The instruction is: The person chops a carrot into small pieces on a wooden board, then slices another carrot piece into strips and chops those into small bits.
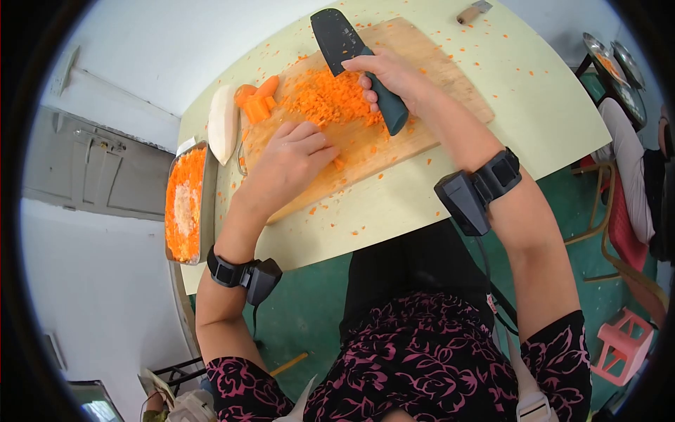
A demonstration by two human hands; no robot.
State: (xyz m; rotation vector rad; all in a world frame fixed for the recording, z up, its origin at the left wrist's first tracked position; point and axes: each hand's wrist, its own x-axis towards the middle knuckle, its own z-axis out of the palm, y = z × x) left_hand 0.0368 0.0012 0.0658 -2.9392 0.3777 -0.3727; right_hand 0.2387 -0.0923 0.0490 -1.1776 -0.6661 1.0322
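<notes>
In my right hand [394, 81] is a kitchen knife [339, 42] with a dark blade and a green handle. Its blade is raised above the far side of the wooden cutting board [450, 91], pointing away from me. My left hand [299, 158] is closed low over the board's near left part, fingers curled, with a small carrot piece [339, 164] showing at the fingertips. Just beyond it lies a heap of chopped carrot [327, 95]. Larger carrot chunks [258, 105] sit at the board's left edge, beside a peeled white radish [223, 123].
A metal tray [209, 211] of chopped carrot with a pale patch in the middle stands at the table's left edge. Carrot bits are scattered over the table [541, 112]. A small wooden-handled tool [472, 13] lies far right. A seated person [626, 155] and a pink stool [622, 344] are at right.
</notes>
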